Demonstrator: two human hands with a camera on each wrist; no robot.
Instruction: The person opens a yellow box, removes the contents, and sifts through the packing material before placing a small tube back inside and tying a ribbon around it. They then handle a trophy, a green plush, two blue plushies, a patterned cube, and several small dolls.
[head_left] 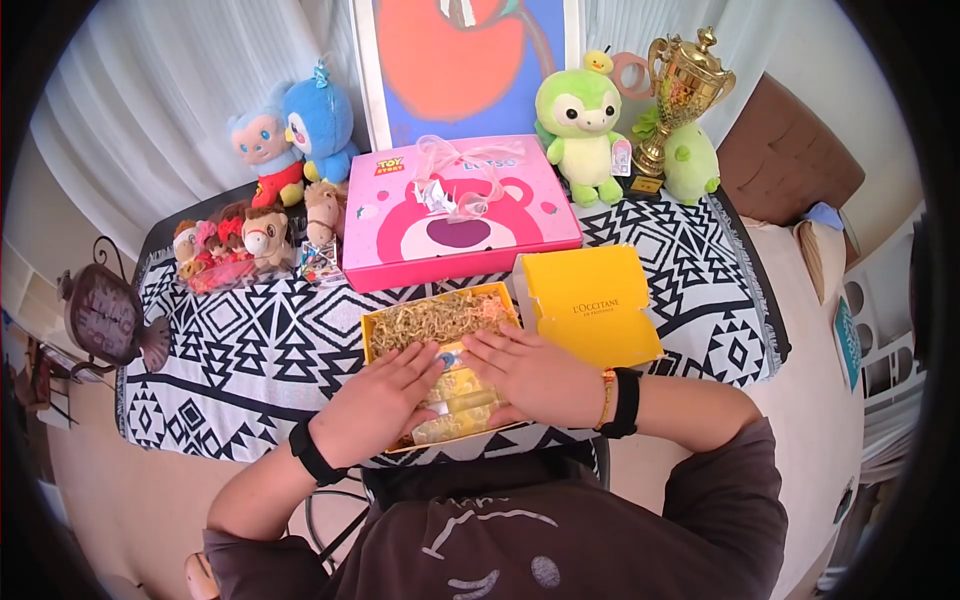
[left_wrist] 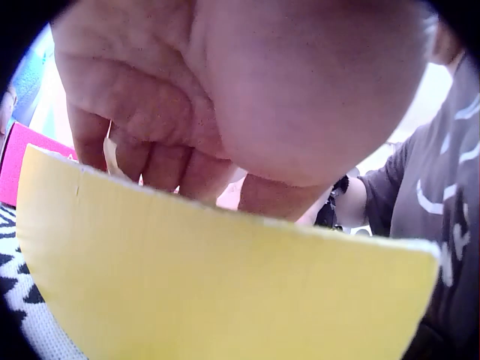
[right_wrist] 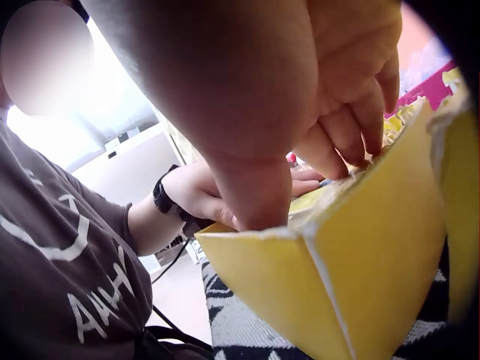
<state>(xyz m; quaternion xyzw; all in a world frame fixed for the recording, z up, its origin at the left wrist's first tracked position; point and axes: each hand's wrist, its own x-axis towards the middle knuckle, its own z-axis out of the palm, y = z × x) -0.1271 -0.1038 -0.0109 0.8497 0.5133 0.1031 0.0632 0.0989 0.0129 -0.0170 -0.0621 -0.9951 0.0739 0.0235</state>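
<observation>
A yellow box [head_left: 367, 345] stands before me with its top off, lined at the far side with crinkled shredded paper [head_left: 425, 325]. Yellow patterned packaging [head_left: 450, 430] and a slim pale-yellow tube-like item [head_left: 470, 402] lie in the nearer part. My left hand [head_left: 372, 408] rests over the box's left side, fingers stretched toward its middle. From the right comes my right hand [head_left: 535, 372], palm down, its straight fingers on the contents and the shredded paper. In both wrist views the box wall [left_wrist: 187, 277] hides part of the fingers.
The yellow lid [head_left: 600, 310], printed L'OCCITANE, lies right of the box. Behind stands a large pink Lotso gift box [head_left: 460, 262] with a ribbon. Plush toys [head_left: 318, 115], a green plush [head_left: 583, 130] and a gold trophy [head_left: 680, 95] line the back of the patterned cloth [head_left: 240, 385].
</observation>
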